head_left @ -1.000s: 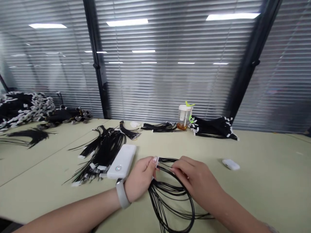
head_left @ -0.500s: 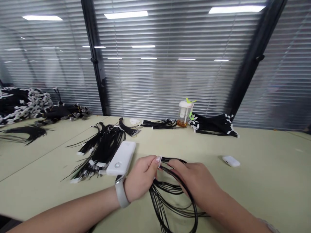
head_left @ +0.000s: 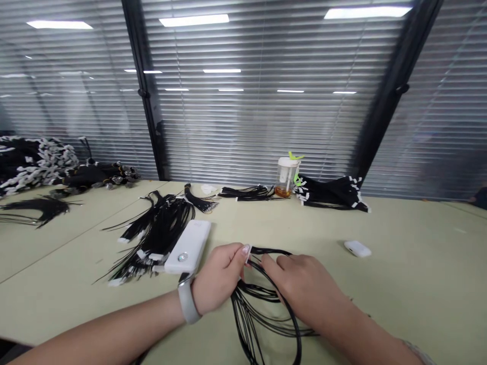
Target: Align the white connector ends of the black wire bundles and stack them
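A bundle of thin black cables [head_left: 298,344] loops down between my hands over the table. My left hand [head_left: 216,279], with a grey watch band on its wrist, pinches a small white connector [head_left: 248,252] where several cables come together. My right hand [head_left: 306,284] is closed around the cables just right of that connector. Its fingertips are partly hidden behind the strands. Left of my left hand lies a white power bank [head_left: 190,246]. Beside it spreads a pile of black cables with white ends [head_left: 163,233].
Along the back stand a lidded clear cup [head_left: 283,177] with amber liquid and a stack of black cables [head_left: 331,192]. A white earbud case [head_left: 357,248] lies at right. More cable heaps [head_left: 49,162] fill the far left. Window blinds [head_left: 247,126] rise behind the table.
My right hand has shifted slightly, its index finger bending near the connector. The hanging cable loop has swung a little left. My left hand keeps its pinch. The view has moved slightly.
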{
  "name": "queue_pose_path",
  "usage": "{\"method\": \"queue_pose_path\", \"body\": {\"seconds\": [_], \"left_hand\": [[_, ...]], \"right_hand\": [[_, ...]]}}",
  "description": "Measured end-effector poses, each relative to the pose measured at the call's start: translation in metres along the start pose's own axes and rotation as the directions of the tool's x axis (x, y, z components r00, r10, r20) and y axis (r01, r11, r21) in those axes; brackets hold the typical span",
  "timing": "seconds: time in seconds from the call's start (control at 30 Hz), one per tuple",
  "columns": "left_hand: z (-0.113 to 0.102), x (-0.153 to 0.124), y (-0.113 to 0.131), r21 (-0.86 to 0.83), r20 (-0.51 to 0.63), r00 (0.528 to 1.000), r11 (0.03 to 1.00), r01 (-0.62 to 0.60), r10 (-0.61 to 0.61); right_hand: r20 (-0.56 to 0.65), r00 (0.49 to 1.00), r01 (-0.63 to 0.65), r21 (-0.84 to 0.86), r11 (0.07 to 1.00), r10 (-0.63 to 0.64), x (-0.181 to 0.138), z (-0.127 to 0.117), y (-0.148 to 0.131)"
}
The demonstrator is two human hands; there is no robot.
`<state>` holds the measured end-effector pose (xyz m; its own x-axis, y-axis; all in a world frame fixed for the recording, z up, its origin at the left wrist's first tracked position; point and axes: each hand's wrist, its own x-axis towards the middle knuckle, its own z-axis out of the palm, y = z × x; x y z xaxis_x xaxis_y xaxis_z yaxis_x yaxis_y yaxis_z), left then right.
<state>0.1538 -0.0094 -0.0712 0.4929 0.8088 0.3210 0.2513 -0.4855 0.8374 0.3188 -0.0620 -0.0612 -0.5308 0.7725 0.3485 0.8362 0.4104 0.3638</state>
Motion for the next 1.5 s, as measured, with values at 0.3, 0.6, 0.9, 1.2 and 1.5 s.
{"method": "queue_pose_path", "body": {"seconds": [0.3, 0.6, 0.9, 1.2, 1.5], "left_hand": [[0.001, 0.000, 0.002, 0.228, -0.014, 1.000, 0.974, -0.015, 0.018], [0.001, -0.002, 0.001, 0.277, 0.033, 0.999, 0.959, -0.049, 0.041], [-0.004, 0.010, -0.006, 0.142, -0.029, 0.999, 0.989, 0.027, -0.023], [-0.009, 0.016, -0.006, 0.090, -0.295, 0.955, 0.994, 0.054, -0.025], [-0.002, 0.004, -0.003, 0.112, -0.260, 0.965, 0.994, -0.009, 0.039]], "right_hand": [[0.072, 0.996, -0.063, 0.103, 0.993, 0.056, 0.003, 0.000, -0.002], [0.052, 0.999, -0.011, 0.112, 0.994, 0.005, 0.002, 0.002, -0.001], [0.055, 0.977, -0.213, 0.353, 0.911, 0.207, 0.007, -0.004, -0.003], [0.197, 0.922, -0.387, 0.533, 0.752, 0.334, 0.000, -0.017, 0.001], [0.256, 0.955, -0.294, 0.762, 0.577, 0.149, 0.012, -0.001, -0.023]]}}
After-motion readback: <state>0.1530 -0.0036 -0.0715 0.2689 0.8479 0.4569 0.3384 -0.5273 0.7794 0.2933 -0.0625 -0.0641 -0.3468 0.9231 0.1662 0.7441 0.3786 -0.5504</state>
